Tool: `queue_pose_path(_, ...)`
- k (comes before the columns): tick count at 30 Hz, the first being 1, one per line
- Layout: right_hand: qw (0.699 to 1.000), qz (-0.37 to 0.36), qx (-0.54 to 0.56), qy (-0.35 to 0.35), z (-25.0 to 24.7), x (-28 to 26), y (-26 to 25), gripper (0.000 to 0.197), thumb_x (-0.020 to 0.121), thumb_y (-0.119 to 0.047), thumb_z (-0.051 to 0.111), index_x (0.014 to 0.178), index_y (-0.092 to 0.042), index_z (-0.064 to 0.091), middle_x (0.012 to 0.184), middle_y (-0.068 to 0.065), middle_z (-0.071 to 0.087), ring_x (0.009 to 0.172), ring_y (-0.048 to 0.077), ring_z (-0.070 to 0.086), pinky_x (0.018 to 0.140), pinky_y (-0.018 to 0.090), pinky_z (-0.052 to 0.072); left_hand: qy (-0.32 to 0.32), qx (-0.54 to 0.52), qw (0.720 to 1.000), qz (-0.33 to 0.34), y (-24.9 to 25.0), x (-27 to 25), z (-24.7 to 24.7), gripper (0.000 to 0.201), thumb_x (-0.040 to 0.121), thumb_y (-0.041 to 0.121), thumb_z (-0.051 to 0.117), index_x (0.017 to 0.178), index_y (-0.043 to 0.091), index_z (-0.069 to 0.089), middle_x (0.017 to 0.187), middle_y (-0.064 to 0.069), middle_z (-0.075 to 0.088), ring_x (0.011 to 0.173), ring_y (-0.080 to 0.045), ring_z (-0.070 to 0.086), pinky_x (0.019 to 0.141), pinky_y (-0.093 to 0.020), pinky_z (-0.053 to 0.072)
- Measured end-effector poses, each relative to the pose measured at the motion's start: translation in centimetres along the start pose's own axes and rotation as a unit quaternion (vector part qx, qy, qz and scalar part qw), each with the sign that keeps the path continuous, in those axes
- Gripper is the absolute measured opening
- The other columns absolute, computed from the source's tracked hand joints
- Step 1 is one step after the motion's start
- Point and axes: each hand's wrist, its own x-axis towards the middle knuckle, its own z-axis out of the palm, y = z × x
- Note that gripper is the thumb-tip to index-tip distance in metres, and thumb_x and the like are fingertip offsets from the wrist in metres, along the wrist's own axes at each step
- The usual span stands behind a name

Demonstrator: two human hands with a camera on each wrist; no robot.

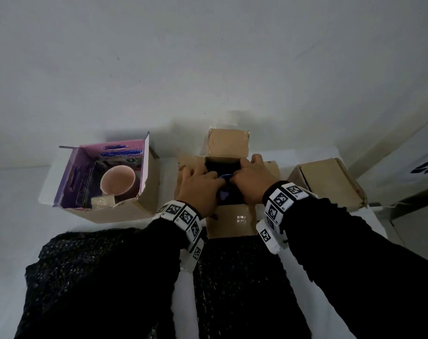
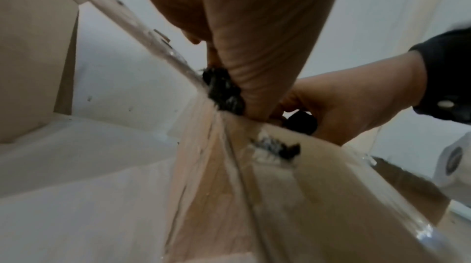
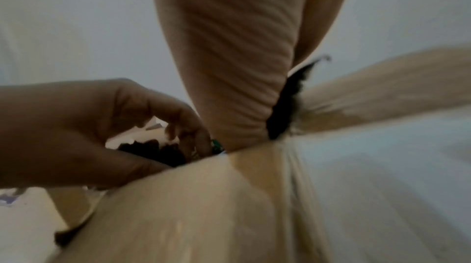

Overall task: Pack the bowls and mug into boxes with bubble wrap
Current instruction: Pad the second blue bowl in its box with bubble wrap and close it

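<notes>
Plainly the white surface [image 1: 17, 216] carries three boxes, and the work is at the middle box [image 1: 228, 221], its four flaps open, between the purple-lined box [image 1: 125, 211] on the left, where the pink mug [image 1: 118, 183] already sits, and a shut carton [image 1: 330, 182] on the right; black bubble wrap [image 1: 98, 277] lies on the near side; the wrap inside the middle box [image 2: 224, 92] lines the walls around a blue bowl [image 1: 224, 195], which sits low in the opening; the left hand [image 1: 199, 189] and right hand [image 1: 253, 183] both reach in with fingers curled, pinching wrap at the rim; judging by this, tucking the padding evenly down each side, without pressing on the bowl, should seat it snugly.
</notes>
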Motion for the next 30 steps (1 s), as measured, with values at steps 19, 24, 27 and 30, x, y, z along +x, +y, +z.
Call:
queue_pose_path(19, 0.998, 0.043, 0.053, 0.006, -0.1, -2.2, 0.2, 0.038, 0.096, -0.047, 0.039, 0.098, -0.028, 0.072, 0.102, -0.001, 0.060, 0.114, 0.021, 0.043, 0.093, 0.044, 0.023, 0.041, 0.022, 0.995, 0.083, -0.7, -1.7, 2.4, 0.051, 0.089, 0.062, 0.029, 0.107, 0.029, 0.064, 0.102, 0.007, 0.069, 0.108, -0.018, 0.052, 0.098, -0.042, 0.030)
queue_pose_path(24, 0.995, 0.032, 0.095, 0.004, 1.2, -2.7, 0.2, 0.041, 0.096, -0.049, 0.035, 0.106, -0.027, 0.069, 0.116, 0.003, 0.060, 0.126, 0.021, 0.036, 0.098, 0.046, 0.016, 0.060, 0.022, 0.996, 0.063, -1.0, -2.3, 2.6, 0.046, 0.089, 0.061, 0.035, 0.110, 0.034, 0.067, 0.112, 0.012, 0.067, 0.124, -0.016, 0.044, 0.100, -0.043, 0.016)
queue_pose_path(27, 0.992, 0.016, 0.121, 0.034, 1.8, -2.9, -0.3, 0.045, 0.094, -0.061, 0.031, 0.120, -0.032, 0.053, 0.119, 0.000, 0.056, 0.117, 0.023, 0.040, 0.092, 0.045, 0.022, 0.088, 0.014, 0.993, 0.076, -0.9, -2.6, 3.0, 0.037, 0.087, 0.056, 0.048, 0.100, 0.032, 0.072, 0.101, 0.008, 0.070, 0.115, -0.019, 0.052, 0.095, -0.042, 0.022)
queue_pose_path(30, 0.994, -0.012, 0.106, -0.003, 2.6, -3.3, -0.5, 0.054, 0.088, -0.067, 0.041, 0.135, -0.040, 0.042, 0.130, -0.001, 0.045, 0.118, 0.024, 0.037, 0.092, 0.045, 0.025, 0.118, 0.005, 0.991, 0.068, -0.9, -2.6, 4.0, 0.025, 0.081, 0.046, 0.059, 0.092, 0.028, 0.072, 0.092, 0.000, 0.062, 0.097, -0.024, 0.053, 0.088, -0.039, 0.029)
